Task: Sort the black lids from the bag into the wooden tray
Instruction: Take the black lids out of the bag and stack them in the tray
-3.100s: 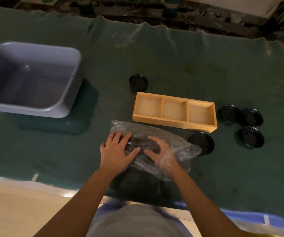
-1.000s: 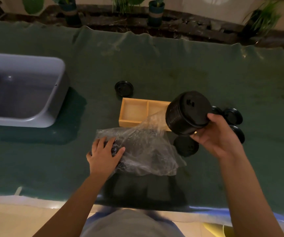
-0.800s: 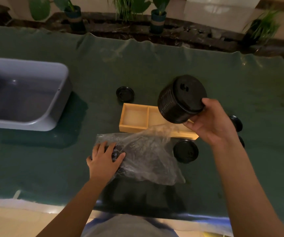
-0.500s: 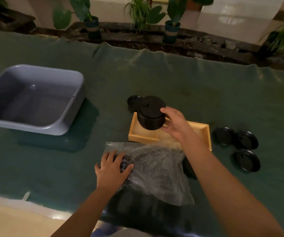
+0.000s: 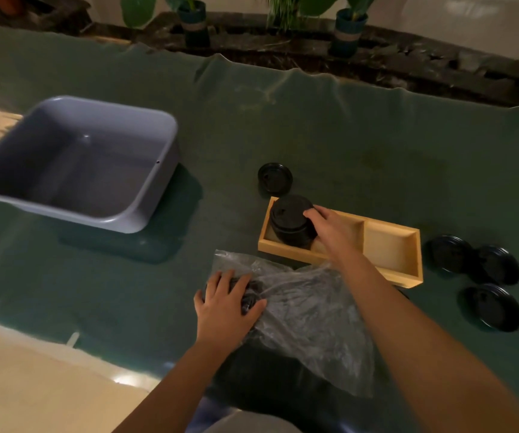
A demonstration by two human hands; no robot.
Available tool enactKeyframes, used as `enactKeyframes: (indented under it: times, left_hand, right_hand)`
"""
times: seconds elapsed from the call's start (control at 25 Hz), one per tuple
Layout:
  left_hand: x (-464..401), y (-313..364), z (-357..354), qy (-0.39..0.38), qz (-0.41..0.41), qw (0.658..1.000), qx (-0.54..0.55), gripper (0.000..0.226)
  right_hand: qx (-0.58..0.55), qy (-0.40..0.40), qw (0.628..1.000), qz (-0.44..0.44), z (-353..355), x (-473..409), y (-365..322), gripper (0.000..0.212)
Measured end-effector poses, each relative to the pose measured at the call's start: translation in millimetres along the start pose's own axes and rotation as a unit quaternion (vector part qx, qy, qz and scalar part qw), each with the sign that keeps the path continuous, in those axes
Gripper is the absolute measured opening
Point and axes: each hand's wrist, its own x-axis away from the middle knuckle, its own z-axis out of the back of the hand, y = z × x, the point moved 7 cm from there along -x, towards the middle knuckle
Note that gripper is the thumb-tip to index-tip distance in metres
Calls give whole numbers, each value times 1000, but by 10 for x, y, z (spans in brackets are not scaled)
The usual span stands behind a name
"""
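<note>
A wooden tray [image 5: 389, 270] with three compartments lies on the green cloth. My right hand [image 5: 330, 228] grips a stack of black lids [image 5: 291, 221] that stands in the tray's left compartment. The clear plastic bag [image 5: 311, 310] lies crumpled in front of the tray. My left hand [image 5: 225, 304] presses flat on the bag's left end, where dark lids show through the plastic. One loose black lid [image 5: 275, 177] lies just behind the tray. Three more lids [image 5: 450, 254] [image 5: 498, 264] [image 5: 490, 307] lie to the tray's right.
A grey plastic tub [image 5: 74, 164] stands at the left on the green cloth [image 5: 345, 126]. Potted plants [image 5: 194, 23] line a dark ledge behind the table. The table's near edge shows pale at the lower left.
My right hand pulled a stack of lids out of the bag, carried it up and left, and lowered it into the tray's left compartment. My left hand stayed on the bag.
</note>
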Motion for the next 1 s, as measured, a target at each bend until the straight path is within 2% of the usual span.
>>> enactKeyframes:
  times: [0.16, 0.4, 0.56, 0.64, 0.72, 0.8, 0.84, 0.92, 1.0]
  left_hand:
    - [0, 0, -1, -2, 1, 1000, 1, 74]
    - [22, 3, 15, -7, -2, 1000, 2, 68]
    - [34, -1, 20, -12, -6, 1000, 2, 68]
    - [21, 2, 22, -11, -6, 1000, -1, 70]
    - [9, 2, 7, -14, -6, 1000, -7, 69]
    - [7, -3, -1, -14, -7, 1000, -10, 70]
    - [5, -3, -3, -13, -8, 1000, -11, 71]
    - [14, 22, -3, -7, -17, 1000, -15, 74]
    - [36, 54, 35, 12, -25, 1000, 9, 73]
  right_hand:
    - [21, 1, 1000, 20, -46, -41, -16, 41]
    - [224, 25, 970, 89, -147, -50, -95, 42]
    - [356, 63, 924, 121, -122, -35, -130, 41]
    - [404, 77, 900, 144, -31, -15, -144, 51]
    - [439, 107, 857, 247, 19, 77, -248, 53]
    - [508, 44, 797, 324, -136, 162, -255, 44]
    - [547, -11, 776, 315, -230, 170, -190, 42]
    - [569, -80, 776, 259, -288, 176, -115, 42]
    - [520, -60, 810, 264, -184, 279, -282, 44]
